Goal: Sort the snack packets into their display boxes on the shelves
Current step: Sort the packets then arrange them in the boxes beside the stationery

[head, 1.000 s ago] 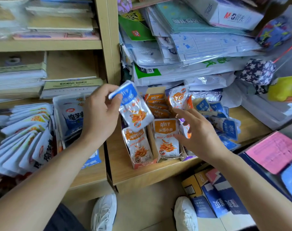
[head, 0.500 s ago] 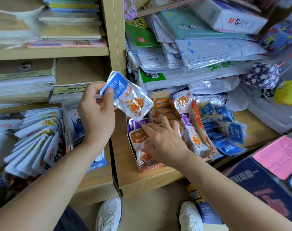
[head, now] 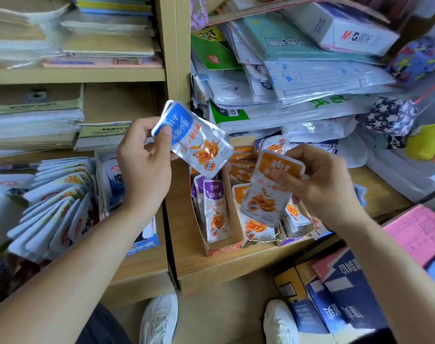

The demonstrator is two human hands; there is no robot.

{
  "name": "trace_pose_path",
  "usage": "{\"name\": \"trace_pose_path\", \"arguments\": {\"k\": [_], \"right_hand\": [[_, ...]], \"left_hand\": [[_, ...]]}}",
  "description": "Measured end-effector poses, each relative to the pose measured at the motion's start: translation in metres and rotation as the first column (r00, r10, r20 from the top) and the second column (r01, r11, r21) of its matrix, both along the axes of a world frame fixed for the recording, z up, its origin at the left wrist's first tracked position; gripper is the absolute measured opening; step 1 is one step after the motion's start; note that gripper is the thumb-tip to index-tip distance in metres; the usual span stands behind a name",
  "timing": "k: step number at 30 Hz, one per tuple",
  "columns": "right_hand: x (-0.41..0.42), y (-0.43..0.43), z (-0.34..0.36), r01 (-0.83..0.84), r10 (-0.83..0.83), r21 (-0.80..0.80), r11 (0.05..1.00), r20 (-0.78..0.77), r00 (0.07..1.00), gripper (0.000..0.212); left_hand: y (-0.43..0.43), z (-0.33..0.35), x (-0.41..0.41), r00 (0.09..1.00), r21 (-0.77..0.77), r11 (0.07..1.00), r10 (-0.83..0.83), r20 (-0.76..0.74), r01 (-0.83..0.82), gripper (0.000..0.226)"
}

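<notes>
The left hand (head: 144,167) pinched a small stack of blue-topped silver foil snack packets (head: 196,140) above the shelf; the right hand (head: 320,184) gripped an orange-topped foil packet (head: 271,187) — just over the cardboard display boxes (head: 223,247), where purple-topped packets (head: 215,207) stood upright.

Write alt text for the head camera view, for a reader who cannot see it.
A person's left hand holds a blue-topped snack packet and the right hand holds an orange-topped packet, both above cardboard display boxes on a wooden shelf. The boxes hold purple-topped packets and more orange packets; stacked paper goods fill the shelves above.
</notes>
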State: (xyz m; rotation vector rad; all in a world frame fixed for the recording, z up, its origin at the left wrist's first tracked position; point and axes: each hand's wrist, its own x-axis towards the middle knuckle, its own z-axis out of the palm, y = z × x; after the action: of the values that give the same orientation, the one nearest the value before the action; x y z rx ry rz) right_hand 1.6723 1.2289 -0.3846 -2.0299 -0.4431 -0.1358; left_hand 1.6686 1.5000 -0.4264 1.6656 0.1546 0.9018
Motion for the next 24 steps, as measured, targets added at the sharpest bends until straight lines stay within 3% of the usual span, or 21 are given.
{"name": "trace_pose_path", "arguments": {"k": [4, 8, 10, 12, 14, 18, 20, 24], "right_hand": [[0.004, -0.015, -0.024, 0.038, -0.025, -0.329, 0.943, 0.043, 0.999, 0.018], [-0.004, 0.006, -0.064, 0.007, 0.062, -0.405, 0.914, 0.157, 0.986, 0.018], [-0.008, 0.011, -0.071, -0.019, 0.118, -0.432, 0.902, 0.204, 0.972, 0.032], [-0.011, 0.006, -0.072, -0.032, 0.092, -0.401, 0.915, 0.131, 0.987, 0.058], [-0.014, -0.004, -0.069, 0.041, -0.008, -0.32, 0.947, 0.102, 0.995, 0.068], [-0.019, -0.02, -0.052, 0.187, -0.187, -0.01, 0.982, 0.02, 0.982, 0.043], [-0.021, -0.025, -0.045, 0.139, -0.134, 0.098, 0.986, -0.053, 0.99, 0.04], [-0.031, -0.024, -0.041, -0.032, 0.04, 0.086, 0.996, -0.099, 0.994, 0.078]], "left_hand": [[-0.009, -0.001, -0.001, 0.998, 0.038, 0.998, -0.052, -0.022, 0.053, 0.019], [-0.017, 0.001, -0.002, 0.993, 0.084, 0.99, -0.112, -0.018, 0.114, 0.009], [-0.021, 0.001, -0.002, 0.988, 0.1, 0.983, -0.15, -0.019, 0.152, 0.006], [-0.024, 0.002, -0.002, 0.983, 0.127, 0.975, -0.182, -0.019, 0.183, 0.006], [-0.025, 0.001, -0.002, 0.979, 0.165, 0.965, -0.203, -0.022, 0.204, 0.006], [-0.031, 0.005, -0.004, 0.952, 0.2, 0.931, -0.304, -0.04, 0.306, 0.011], [-0.041, 0.011, -0.008, 0.926, 0.19, 0.907, -0.373, -0.053, 0.376, 0.013], [-0.064, 0.016, -0.014, 0.888, 0.217, 0.864, -0.457, -0.042, 0.455, 0.018]]}}
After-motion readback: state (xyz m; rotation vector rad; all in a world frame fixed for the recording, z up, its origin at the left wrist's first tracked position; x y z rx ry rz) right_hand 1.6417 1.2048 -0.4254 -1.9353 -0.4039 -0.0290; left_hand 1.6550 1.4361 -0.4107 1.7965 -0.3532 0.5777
